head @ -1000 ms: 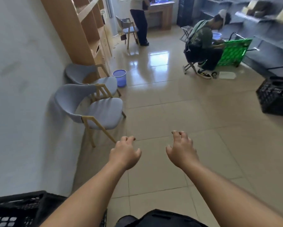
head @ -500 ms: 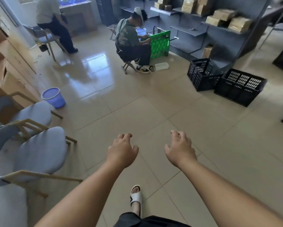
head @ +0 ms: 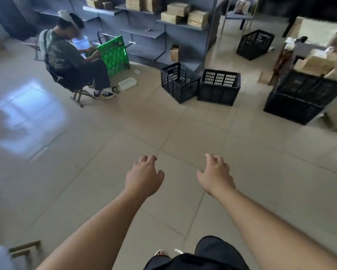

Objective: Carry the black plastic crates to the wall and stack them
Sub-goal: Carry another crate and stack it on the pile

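Both hands were out front and carrying nothing: the left hand (head: 143, 176) hung palm-down over the tiled floor (head: 261, 162), fingers loosely curled and clear of everything, and the right hand (head: 215, 176) matched it alongside, thumb out, relaxed, gripping nothing. Every crate lay well ahead of them, so take the grey shelf unit (head: 144, 34) as the marker. At the foot of its end post sat one black crate (head: 178, 82), open top up, and a second black crate (head: 219, 87) stood touching it on the side away from the shelves. Further out from the shelf unit on that same side was a stack of two black crates (head: 296, 106), one on the other, with cardboard boxes (head: 315, 63) at or behind the top one; which, I could not tell. Beyond the shelf's end, deeper in the room, a lone black crate (head: 255, 44) stood on the floor. In front of the shelf unit's other end a seated person (head: 66, 61) bent over a green crate (head: 115, 55), a small white tray (head: 127, 84) on the floor by their feet. Tan boxes (head: 183, 14) lined the upper shelves.
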Demonstrator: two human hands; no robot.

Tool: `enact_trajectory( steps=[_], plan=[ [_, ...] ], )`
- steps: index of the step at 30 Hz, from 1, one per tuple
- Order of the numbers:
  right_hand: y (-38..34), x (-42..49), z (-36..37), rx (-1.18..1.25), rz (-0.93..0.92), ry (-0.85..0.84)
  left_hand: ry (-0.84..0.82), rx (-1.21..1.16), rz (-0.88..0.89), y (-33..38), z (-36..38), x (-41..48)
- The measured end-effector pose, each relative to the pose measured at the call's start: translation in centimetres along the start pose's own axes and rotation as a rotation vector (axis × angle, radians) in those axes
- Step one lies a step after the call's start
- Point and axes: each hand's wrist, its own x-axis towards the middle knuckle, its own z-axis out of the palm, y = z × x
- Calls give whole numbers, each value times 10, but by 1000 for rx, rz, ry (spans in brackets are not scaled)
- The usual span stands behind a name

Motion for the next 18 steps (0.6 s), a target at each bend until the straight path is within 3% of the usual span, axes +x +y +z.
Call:
enact_trajectory(
  steps=[8, 18],
  plan=[
    [27, 107, -39, 65, 173, 66, -47, 57, 156, 78, -14, 127],
    [44, 282, -135, -30, 91, 34, -1, 64, 151, 196, -43, 279]
  ],
)
